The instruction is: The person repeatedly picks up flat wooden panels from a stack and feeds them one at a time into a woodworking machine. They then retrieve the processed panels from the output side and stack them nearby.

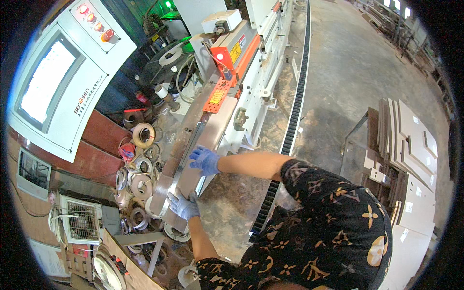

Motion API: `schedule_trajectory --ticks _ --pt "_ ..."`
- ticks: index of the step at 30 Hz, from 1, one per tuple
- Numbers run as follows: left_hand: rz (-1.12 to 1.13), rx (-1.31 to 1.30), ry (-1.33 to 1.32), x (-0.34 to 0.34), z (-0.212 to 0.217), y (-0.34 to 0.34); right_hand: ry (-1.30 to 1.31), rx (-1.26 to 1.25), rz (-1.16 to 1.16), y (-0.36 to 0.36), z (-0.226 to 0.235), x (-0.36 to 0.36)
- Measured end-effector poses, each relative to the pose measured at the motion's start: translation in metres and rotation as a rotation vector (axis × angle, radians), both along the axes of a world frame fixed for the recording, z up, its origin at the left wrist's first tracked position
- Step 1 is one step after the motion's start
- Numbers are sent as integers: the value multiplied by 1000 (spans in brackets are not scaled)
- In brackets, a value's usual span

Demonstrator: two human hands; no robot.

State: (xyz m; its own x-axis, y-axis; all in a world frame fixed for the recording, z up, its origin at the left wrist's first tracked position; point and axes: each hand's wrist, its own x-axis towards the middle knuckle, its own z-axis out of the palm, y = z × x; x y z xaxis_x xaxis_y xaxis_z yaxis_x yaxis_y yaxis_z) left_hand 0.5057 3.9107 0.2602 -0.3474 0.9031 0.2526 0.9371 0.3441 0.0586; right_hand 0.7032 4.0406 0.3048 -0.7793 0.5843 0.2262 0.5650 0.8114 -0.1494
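Note:
Both hands wear blue-grey gloves. My left hand [183, 205] lies on the lower end of a long, narrow brownish board [178, 222], its fingers stretched toward the metal fence strip. Farther up, my right hand [206, 161] rests with spread fingers on the same board, close to that strip. Under the board is the infeed bed of a long white machine [263, 92]. Beyond my right hand stands an orange perforated guard plate [218, 96], above the strip's far end. What lies beneath my palms is hidden.
At the left stands a control cabinet [92, 63] with a lit screen and buttons. Several rolls of edge tape [141, 186] lie below it. A black roller track [293, 116] runs along the floor on the right, with stacked panels [411, 140] beyond it.

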Motion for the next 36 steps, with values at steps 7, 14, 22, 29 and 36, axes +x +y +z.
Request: schedule_trajectory --ticks 7,14,22,29,36 --pt "131 16 -15 19 -4 39 280 -368 -208 -104 -5 113" --pt "184 -81 -26 33 4 46 549 -571 -659 -204 -3 252" --pt "205 -114 -47 41 5 56 1023 -638 -1062 -297 -4 316" --pt "184 -163 164 65 -28 115 971 -287 -1296 -356 47 391" --pt "165 63 195 117 -71 171 604 -119 -1750 -437 83 539"
